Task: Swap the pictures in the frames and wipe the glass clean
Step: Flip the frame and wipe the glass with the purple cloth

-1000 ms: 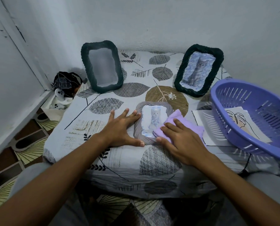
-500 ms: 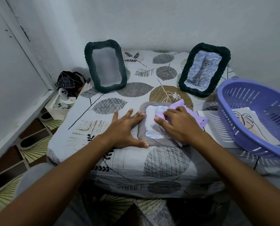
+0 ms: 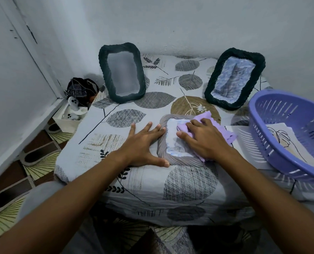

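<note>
The grey frame (image 3: 180, 142), flat on the leaf-print table (image 3: 134, 189), is being wiped: a lilac cloth (image 3: 205, 120) is pressed to its glass by the right hand (image 3: 205, 142), while the edge is steadied by the flat, spread left hand (image 3: 143, 145). The uncovered lower glass is probably to be wiped next.

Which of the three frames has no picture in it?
The dark frame at back left: only blank grey shows inside. The other two hold cat pictures.
</note>
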A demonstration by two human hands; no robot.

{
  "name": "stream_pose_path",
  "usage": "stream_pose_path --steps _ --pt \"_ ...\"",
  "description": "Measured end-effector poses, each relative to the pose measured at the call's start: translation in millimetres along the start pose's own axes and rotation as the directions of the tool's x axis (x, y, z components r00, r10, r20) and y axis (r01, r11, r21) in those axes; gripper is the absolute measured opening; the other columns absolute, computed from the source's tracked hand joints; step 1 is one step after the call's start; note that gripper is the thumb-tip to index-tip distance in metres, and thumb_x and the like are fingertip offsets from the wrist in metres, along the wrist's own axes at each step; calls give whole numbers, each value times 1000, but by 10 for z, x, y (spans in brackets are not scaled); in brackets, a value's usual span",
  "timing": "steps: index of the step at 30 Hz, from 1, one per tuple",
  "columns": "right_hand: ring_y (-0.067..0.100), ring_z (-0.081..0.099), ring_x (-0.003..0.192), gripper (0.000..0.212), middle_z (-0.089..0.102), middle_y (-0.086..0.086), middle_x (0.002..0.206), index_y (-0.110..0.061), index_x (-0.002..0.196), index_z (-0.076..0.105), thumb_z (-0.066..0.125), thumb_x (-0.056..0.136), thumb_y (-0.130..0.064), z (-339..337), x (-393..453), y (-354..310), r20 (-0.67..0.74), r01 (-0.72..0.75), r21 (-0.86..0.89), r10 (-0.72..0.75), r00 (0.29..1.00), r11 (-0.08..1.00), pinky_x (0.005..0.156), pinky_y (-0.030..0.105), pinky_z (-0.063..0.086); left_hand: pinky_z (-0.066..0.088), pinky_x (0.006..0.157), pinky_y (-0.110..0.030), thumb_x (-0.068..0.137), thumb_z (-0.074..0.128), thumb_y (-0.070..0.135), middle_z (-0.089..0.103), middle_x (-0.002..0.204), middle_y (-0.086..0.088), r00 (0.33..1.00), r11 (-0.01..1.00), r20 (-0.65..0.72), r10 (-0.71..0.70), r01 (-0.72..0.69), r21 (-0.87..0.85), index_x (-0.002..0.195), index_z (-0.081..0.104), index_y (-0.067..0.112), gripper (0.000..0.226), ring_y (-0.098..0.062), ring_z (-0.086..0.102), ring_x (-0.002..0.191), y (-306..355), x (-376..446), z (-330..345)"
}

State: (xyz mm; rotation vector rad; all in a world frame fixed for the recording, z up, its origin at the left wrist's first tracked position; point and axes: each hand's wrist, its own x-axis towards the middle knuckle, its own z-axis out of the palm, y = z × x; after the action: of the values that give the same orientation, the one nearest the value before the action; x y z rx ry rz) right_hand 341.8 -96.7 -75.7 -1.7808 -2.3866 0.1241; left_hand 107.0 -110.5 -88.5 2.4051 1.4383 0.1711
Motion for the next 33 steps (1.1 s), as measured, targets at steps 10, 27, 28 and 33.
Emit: stream_pose_path --steps 10,27,28,33 --pt "33 17 143 106 37 2 151 -18 142 41 -4 72 -84 39 -38 -31 35 -14 -64 17 999 998 114 51 17 -15 114 -55 49 44 93 5 161 9 1000 1000 9 8 -8 1 154 10 32 126 -10 -8 147 -7 8 -1" --pt "21 4 149 62 28 1 157 -19 147 36 18 100 -55 20 131 -306 87 94 132 -106 991 987 118 49 -3 -13 115 -56 49 46 92 6 161 8 1000 999 -4 20 -20 -25 153 7 35 124 -9 -9 147 -10 -9 13" --pt "20 4 149 60 29 2 157 -20 147 36 18 100 -53 8 135 -317 91 100 153 -115 989 983 119 48 -3 -12 115 -56 49 46 92 7 161 8 1000 999 -11 19 -19 -32 153 7 35 125 -9 -9 147 -11 -6 15" --pt "17 6 149 72 28 -1 157 -23 149 33 11 94 -65 -2 102 -251 130 134 147 -153 980 980 119 47 -1 -12 116 -54 48 47 92 10 161 10 1000 999 -24 9 -10 -38 153 11 32 126 -7 -7 147 -9 4 20"
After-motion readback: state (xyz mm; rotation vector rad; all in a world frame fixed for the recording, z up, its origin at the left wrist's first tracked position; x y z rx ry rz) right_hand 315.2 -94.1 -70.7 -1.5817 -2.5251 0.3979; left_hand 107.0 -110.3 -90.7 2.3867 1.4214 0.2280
